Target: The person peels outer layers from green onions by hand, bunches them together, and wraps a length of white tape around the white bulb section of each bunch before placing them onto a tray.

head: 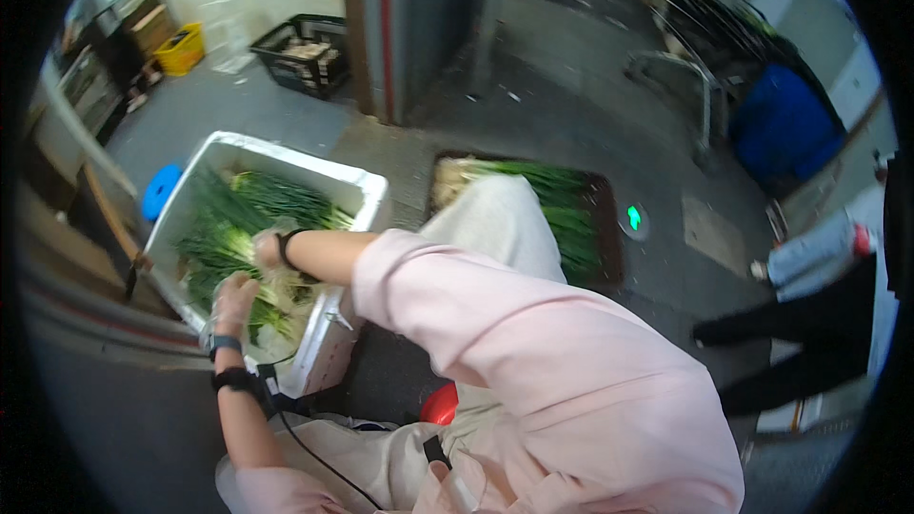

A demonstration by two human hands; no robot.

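Both my hands are inside a white foam box [368, 189] full of green onions [285, 196], and both wear thin clear plastic gloves. My left hand [235, 300] is at the near side of the box, its fingers bent over the stalks. Deeper in the box, my right hand [271, 246] touches the pale ends of a bunch; its fingertips are hidden, so its grip cannot be told. A dark brown tray [610, 228] with more green onions [571, 243] lies on the floor beyond my knee.
A black basket [268, 50] and a yellow crate [189, 50] stand beyond the box, near a wall. A door frame [375, 36] rises behind it. At the right are a metal cart [703, 78], a blue bin [785, 128] and people's legs [807, 343]. Something red [439, 403] lies below me.
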